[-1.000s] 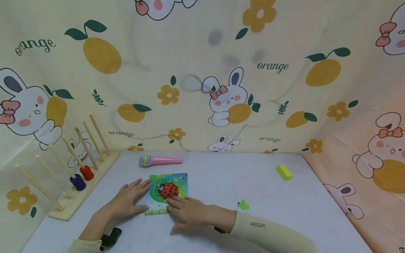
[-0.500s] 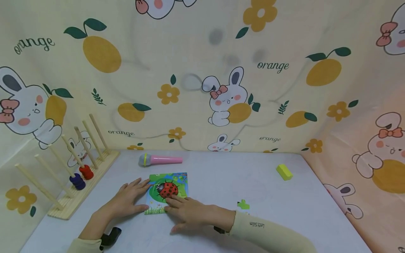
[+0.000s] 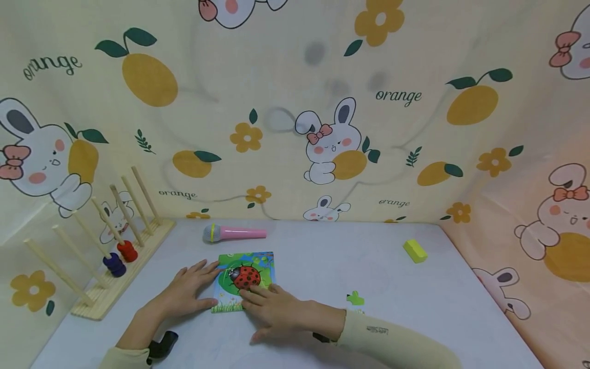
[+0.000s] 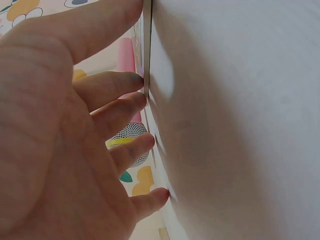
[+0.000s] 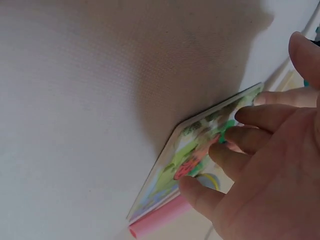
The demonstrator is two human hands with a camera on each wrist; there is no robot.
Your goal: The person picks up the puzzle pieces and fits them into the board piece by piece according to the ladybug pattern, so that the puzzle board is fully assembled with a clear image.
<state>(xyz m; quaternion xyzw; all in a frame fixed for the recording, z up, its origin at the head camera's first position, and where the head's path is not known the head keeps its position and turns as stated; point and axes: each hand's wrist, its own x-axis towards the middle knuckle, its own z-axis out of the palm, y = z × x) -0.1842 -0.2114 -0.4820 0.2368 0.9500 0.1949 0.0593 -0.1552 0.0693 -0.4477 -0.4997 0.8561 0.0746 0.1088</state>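
Observation:
A square ladybug puzzle lies flat on the white table, with a red spotted ladybug on a green and blue ground. My left hand touches its left edge with outstretched fingers and thumb. In the left wrist view the fingertips of that hand meet the board's thin edge. On the lower right part of the picture rest the fingers of my right hand, straight and slightly spread, with the thumb on the tabletop side. From the right wrist view, the puzzle is seen at a slant beneath the right hand.
Behind the puzzle lies a pink toy microphone. A wooden peg rack with blue rings and red rings stands at the left. A small green piece lies beyond the right forearm; a yellow-green block sits farther right.

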